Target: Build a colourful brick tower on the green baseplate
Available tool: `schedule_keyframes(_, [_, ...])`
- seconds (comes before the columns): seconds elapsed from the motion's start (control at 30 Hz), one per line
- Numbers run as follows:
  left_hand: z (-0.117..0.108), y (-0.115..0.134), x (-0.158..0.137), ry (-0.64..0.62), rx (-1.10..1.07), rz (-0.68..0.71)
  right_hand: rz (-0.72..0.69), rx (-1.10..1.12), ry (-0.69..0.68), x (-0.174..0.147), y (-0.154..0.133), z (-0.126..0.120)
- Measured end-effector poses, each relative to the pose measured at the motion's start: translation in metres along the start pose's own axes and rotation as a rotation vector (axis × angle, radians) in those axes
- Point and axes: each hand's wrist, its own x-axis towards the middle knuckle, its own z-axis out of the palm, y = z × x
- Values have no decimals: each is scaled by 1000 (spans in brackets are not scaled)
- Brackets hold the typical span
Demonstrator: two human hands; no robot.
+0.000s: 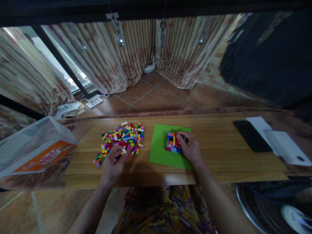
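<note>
Over the near edge of a heap of mixed toy building bricks (129, 136), my left hand (114, 162) pinches a white brick (124, 151) between thumb and fingertips. A green studded baseplate (158, 143) lies on the table to the right of the heap. On it sits a small square brick structure (172, 149) of blue, purple, orange and red pieces, with a gap in its middle. My right hand (191, 146) grips the structure's right side, thumb against the red bricks. The fingers hide that side, with something dark showing beside them.
The wooden table (219, 139) bears a black flat slab (252, 136) and white flat items (287, 148) on the right. At left stands a clear plastic tub (60, 130) with an orange label. Behind are striped curtains (136, 52) and a tiled floor (156, 94).
</note>
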Motion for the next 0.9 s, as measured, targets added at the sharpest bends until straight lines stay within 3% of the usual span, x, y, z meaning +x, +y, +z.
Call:
schedule_keyframes(0.23, [4,-2,0,50,-17,-85,-6,3,14,0,1,0])
schedule_keyframes(0.57, [4,4,-1,59,-104,-90,-5,-1,15,-1,0,-1])
schedule_keyframes(0.77, [6,13,-3,3,-239,-119,-8,-2,10,-1,2,-1])
schedule_keyframes(0.9, [6,11,-4,-25,-197,-97,-9,-1,11,-1,2,-1])
